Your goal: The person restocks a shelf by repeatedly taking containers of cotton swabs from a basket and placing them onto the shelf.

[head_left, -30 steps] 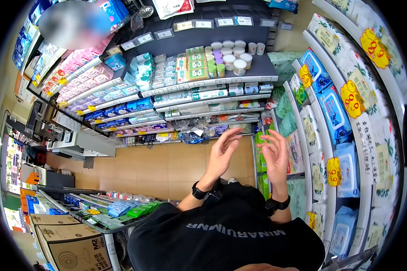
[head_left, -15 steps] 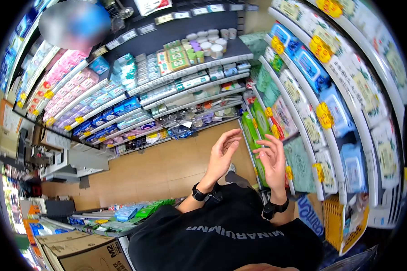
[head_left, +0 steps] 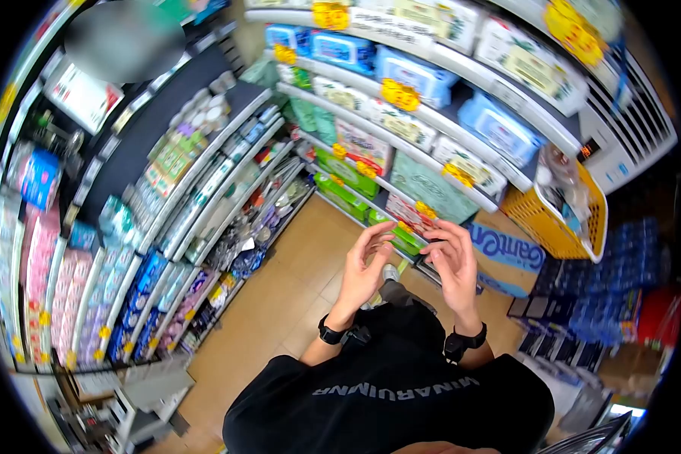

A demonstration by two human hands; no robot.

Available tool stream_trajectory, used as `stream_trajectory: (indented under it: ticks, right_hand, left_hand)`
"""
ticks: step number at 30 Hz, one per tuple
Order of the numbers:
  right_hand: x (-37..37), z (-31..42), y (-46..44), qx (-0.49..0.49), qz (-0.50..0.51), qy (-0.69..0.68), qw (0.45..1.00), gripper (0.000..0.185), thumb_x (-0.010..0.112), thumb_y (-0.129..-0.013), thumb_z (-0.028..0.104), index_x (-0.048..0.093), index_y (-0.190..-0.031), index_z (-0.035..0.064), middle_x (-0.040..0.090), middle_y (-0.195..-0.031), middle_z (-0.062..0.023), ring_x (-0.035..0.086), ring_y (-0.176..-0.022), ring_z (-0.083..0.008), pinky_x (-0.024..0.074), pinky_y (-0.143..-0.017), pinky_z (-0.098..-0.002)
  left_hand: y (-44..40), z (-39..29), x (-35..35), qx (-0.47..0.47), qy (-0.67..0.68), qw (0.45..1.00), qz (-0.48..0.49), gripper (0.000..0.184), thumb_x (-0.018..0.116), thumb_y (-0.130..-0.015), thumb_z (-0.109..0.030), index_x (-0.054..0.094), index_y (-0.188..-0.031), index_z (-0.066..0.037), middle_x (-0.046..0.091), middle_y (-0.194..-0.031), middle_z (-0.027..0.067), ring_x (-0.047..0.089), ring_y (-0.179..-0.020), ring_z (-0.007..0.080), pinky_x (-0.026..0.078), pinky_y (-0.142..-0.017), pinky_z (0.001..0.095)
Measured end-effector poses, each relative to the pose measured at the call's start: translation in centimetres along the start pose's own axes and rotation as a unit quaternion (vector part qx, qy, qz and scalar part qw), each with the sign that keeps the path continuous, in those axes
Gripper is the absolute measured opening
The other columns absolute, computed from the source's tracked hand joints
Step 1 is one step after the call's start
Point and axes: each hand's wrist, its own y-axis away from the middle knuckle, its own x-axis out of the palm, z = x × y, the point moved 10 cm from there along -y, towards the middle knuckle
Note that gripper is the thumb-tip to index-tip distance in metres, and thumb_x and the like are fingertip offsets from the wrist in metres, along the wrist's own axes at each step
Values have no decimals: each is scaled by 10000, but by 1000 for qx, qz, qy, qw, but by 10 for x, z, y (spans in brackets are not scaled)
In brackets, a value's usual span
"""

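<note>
My left hand (head_left: 365,263) is raised in front of my body, fingers loosely curved and apart, with nothing in it. Across a gap from it, my right hand (head_left: 450,261) is held up the same way, also bare, its fingers spread. Neither touches the shelves. Behind the fingertips, lower down, lie green packs (head_left: 346,198) and a red-and-white pack (head_left: 406,209) on the bottom shelves. Each wrist has a black band, the left strap (head_left: 331,331) and the right strap (head_left: 465,344).
Shelves ahead hold blue wipe packs (head_left: 415,76) and white packs (head_left: 530,66). A yellow basket (head_left: 596,219) stands right, above a cardboard box (head_left: 499,261). Stacked blue packs (head_left: 617,257) are farther right. Left shelves carry pink packs (head_left: 72,284) and jars (head_left: 204,113). Tiled floor (head_left: 280,284) runs between.
The view has turned to the right, so the shelves of wipes now sit ahead and the basket and box show more fully. My hands keep nearly the same pose.
</note>
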Motion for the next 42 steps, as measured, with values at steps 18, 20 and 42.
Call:
stream_trajectory:
  ticks: [18, 20, 42]
  right_hand:
    - [-198, 41, 80, -69, -239, 28, 968, 456, 626, -1023, 40, 468, -1448, -3, 662, -1244, -129, 682, -991, -166, 532, -931, -314]
    - [-227, 45, 82, -62, -256, 28, 964, 452, 623, -1023, 41, 467, -1445, -6, 662, -1235, -126, 677, -976, -162, 533, -929, -307]
    - [-460, 48, 48, -82, -230, 1, 970, 439, 583, -1017, 13, 477, -1443, 6, 648, -1253, -116, 677, -1027, -173, 519, -968, -307]
  left_hand:
    - [-26, 47, 223, -40, 9, 964, 263, 345, 576, -1055, -85, 578, -1384, 22, 673, -1315, 145, 619, -1262, 217, 457, -1110, 366]
    - [-32, 50, 250, -35, -21, 962, 271, 337, 569, -1060, -78, 576, -1383, 20, 676, -1311, 131, 626, -1233, 201, 463, -1090, 346]
    - [-190, 78, 473, 255, -458, 848, 82, 593, 805, -842, -153, 556, -1361, -12, 603, -1280, 223, 569, -1158, 437, 472, -1007, 503]
